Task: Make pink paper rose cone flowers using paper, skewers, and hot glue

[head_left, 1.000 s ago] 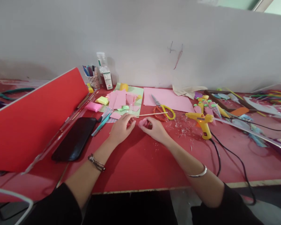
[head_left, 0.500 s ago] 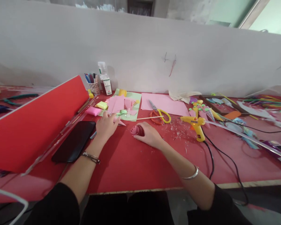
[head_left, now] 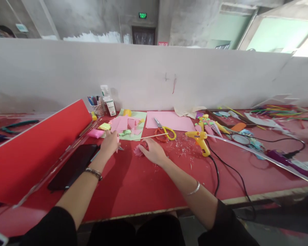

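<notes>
My right hand (head_left: 154,152) is curled round a pink rolled-paper flower (head_left: 137,150), low over the red tabletop. Its layered edge shows left of my fingers; the rest is covered by them. To the left, my left hand (head_left: 110,142) is closed, with a small pink paper piece (head_left: 118,146) at its fingertips. Beyond both hands lie cut pink paper pieces (head_left: 120,123) on a light green sheet (head_left: 141,126). A thin pale stick (head_left: 154,136) crosses in front of the yellow-handled scissors (head_left: 165,129).
A yellow glue gun (head_left: 201,141) with a black cord stands at right, near paper scraps. Left are a black phone (head_left: 73,165) and a slanted red board (head_left: 38,150). A pen cup (head_left: 97,109) and a bottle (head_left: 109,104) stand against the white partition (head_left: 207,78).
The camera view has tilted up, showing more wall. My left hand now lifts a small pink paper piece at its fingertips. My right hand still holds the flower, turned somewhat.
</notes>
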A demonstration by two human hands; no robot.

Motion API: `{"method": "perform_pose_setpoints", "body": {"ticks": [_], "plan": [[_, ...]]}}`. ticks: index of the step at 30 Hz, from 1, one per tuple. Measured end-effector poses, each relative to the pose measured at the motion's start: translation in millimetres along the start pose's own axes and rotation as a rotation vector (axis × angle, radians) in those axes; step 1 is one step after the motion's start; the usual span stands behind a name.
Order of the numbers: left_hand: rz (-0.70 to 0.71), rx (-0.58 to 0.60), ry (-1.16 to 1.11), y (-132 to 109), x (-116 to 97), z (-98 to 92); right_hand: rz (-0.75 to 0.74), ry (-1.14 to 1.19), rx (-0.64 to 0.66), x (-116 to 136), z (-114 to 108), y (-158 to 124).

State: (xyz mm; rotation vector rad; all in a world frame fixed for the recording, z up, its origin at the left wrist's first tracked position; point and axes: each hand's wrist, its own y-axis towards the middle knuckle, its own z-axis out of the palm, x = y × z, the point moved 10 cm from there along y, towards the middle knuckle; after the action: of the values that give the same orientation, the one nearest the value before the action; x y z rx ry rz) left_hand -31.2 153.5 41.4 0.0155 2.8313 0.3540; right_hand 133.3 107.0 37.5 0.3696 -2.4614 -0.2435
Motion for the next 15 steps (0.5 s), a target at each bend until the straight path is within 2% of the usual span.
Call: {"method": "perform_pose_setpoints", "body": {"ticks": [5,9,15], "plan": [[0.055,-0.052,-0.067,-2,0,-8.8,0.059,-0.03,-0.064,-9,-12,1],[0.097,-0.023,-0.144,-7,1,-5.9,0.082,-0.055,-0.091,-15,-18,3],[0.146,-0.009,-0.298,-28,-14,-8.0,0.062,-0.116,-0.054,-15,-23,6]]}}
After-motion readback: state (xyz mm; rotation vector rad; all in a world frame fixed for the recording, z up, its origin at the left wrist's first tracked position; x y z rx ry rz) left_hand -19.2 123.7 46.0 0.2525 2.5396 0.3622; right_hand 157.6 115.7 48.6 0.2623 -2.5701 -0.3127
